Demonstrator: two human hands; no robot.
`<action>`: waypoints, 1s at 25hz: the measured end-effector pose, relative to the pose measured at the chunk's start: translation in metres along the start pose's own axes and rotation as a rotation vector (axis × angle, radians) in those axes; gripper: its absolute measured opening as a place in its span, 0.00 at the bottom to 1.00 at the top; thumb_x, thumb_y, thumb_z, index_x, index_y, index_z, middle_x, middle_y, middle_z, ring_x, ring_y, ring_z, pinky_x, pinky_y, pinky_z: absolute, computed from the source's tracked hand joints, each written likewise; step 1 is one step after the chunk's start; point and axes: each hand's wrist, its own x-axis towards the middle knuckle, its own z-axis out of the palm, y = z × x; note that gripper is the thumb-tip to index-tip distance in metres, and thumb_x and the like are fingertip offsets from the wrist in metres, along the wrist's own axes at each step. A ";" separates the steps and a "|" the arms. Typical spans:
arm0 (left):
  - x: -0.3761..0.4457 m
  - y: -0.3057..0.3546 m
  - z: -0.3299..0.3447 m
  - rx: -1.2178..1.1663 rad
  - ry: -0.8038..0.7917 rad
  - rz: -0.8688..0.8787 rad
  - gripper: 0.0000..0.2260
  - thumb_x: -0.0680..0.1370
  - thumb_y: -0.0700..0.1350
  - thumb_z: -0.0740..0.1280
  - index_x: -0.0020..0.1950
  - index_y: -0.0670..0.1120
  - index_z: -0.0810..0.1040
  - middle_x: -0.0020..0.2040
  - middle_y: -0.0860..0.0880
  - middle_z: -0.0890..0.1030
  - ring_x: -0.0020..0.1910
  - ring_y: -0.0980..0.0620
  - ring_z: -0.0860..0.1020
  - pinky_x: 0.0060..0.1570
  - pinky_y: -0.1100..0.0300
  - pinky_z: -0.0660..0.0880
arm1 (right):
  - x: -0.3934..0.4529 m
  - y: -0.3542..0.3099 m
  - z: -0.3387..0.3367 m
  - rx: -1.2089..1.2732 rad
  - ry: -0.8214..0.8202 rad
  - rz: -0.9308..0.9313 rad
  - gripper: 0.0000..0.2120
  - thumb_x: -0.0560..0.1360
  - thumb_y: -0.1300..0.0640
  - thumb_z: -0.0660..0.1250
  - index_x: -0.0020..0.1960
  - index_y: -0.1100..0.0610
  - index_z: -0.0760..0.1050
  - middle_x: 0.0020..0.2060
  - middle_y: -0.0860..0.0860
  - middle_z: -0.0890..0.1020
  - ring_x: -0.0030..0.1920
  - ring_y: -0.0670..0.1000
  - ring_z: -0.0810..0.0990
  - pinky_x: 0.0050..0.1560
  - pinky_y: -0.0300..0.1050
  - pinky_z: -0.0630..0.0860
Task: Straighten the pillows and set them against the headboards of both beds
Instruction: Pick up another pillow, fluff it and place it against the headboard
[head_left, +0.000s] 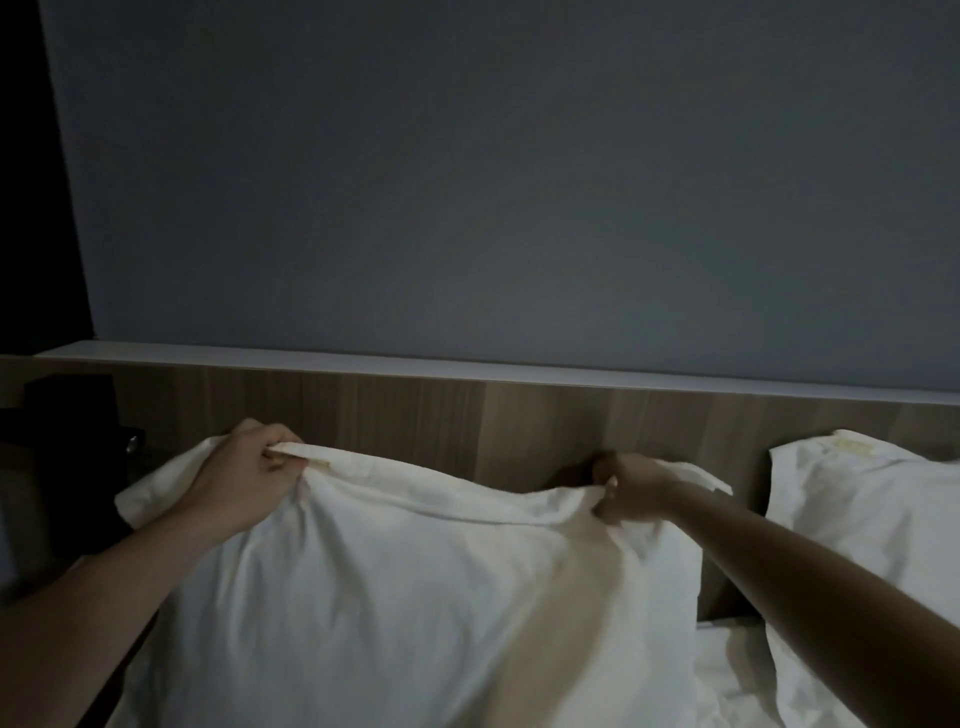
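I see both hands up at the top edge of the white pillow (395, 587), which stands propped against the wooden headboard (467, 415). My left hand (249, 467) has its fingers curled round the upper left corner, pinching a fold of the pillowcase near a small yellowish tag. My right hand (623, 486) grips the upper right part of the same edge, fingers bunched into the fabric, with the corner flap sticking out just beyond it. The cloth sags slightly between the two grips. A second pillow (872, 525) leans on the headboard to the right, apart from the first, with a strip of wood showing between them. White bedsheet (727, 670) lies below that gap. A dark object (67, 405) sits at the far left beside the headboard; I cannot tell what it is.
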 end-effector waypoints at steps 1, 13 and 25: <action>0.002 -0.002 0.000 0.039 0.007 -0.004 0.05 0.79 0.41 0.70 0.45 0.50 0.83 0.48 0.47 0.75 0.45 0.47 0.80 0.48 0.53 0.73 | 0.001 0.007 -0.002 0.080 0.151 0.015 0.04 0.70 0.54 0.72 0.45 0.49 0.81 0.44 0.50 0.85 0.48 0.56 0.83 0.43 0.47 0.76; -0.021 -0.015 0.015 0.277 0.099 0.057 0.26 0.73 0.42 0.76 0.70 0.45 0.73 0.74 0.44 0.63 0.66 0.36 0.75 0.64 0.41 0.76 | 0.014 -0.004 0.045 0.505 0.679 0.077 0.13 0.76 0.55 0.73 0.59 0.55 0.77 0.63 0.54 0.74 0.53 0.57 0.81 0.52 0.50 0.80; -0.044 -0.061 0.018 0.498 -0.087 -0.212 0.48 0.69 0.74 0.54 0.84 0.51 0.53 0.84 0.41 0.50 0.83 0.38 0.51 0.80 0.42 0.55 | -0.006 0.068 0.077 0.626 0.536 0.285 0.30 0.77 0.47 0.69 0.76 0.49 0.65 0.77 0.58 0.66 0.74 0.64 0.69 0.74 0.63 0.69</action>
